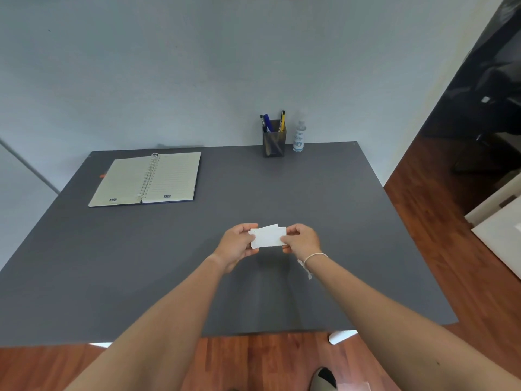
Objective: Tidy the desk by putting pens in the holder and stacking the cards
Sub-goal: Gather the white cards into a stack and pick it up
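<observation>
A small bundle of white cards [267, 236] is held above the middle of the grey desk [324, 210]. My left hand [235, 246] grips the cards' left end and my right hand [301, 239] grips the right end. The cards are slightly fanned, one corner sticking out at the top. At the back of the desk a dark pen holder [274, 141] stands upright with a blue pen [266, 122] and a yellow pen [282, 121] in it, among others.
An open spiral notebook [146, 179] lies at the back left of the desk. A clear spray bottle [298, 136] stands just right of the pen holder. Wooden floor runs along the right and near edges, with a white desk leg [341, 336].
</observation>
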{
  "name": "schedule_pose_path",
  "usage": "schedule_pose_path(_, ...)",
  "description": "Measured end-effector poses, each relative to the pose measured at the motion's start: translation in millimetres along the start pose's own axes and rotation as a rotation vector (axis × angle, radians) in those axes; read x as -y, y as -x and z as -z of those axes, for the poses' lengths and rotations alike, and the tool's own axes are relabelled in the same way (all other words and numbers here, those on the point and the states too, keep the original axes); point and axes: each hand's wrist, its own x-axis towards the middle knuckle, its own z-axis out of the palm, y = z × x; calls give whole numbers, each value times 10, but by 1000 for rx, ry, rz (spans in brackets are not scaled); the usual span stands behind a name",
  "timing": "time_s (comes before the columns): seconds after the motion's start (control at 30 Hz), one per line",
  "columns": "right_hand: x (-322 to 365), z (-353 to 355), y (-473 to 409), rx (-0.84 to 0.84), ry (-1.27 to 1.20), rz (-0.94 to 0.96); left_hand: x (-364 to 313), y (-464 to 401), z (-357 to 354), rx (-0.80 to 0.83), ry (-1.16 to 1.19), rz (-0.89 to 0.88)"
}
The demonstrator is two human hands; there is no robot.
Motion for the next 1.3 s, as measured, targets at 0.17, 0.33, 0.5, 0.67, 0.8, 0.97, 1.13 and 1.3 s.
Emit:
schedule_pose_path(0.17, 14, -35, 15, 13, -16, 28, -26, 2, -34, 13, -1, 6)
schedule_pose_path(0.33, 23, -1, 34, 61, 27, 90, -38, 6, -31, 19, 5, 2)
schedule_pose_path(0.5, 30, -11, 14, 159, -108, 103, -52, 14, -32, 39, 0, 4)
schedule_pose_path(0.67, 25, -3, -30, 148, -107, 108, -58, 5, -40, 41, -7, 4)
schedule_pose_path(0.8, 25, 20, -55, 155, -89, 117, -54, -13, -47, 37, -15, 7)
schedule_pose_path(0.97, 24, 57, -88, 172, -100, 80, -65, -40, -84, 19, -33, 7)
schedule_pose_path(1.13, 8, 129, -142, 179, -126, 53, -77, -84, -146, 12, -50, -1)
schedule_pose_path(1.3, -23, 255, -240, 179, -150, 44, -81, -160, -290, -2, -44, -6)
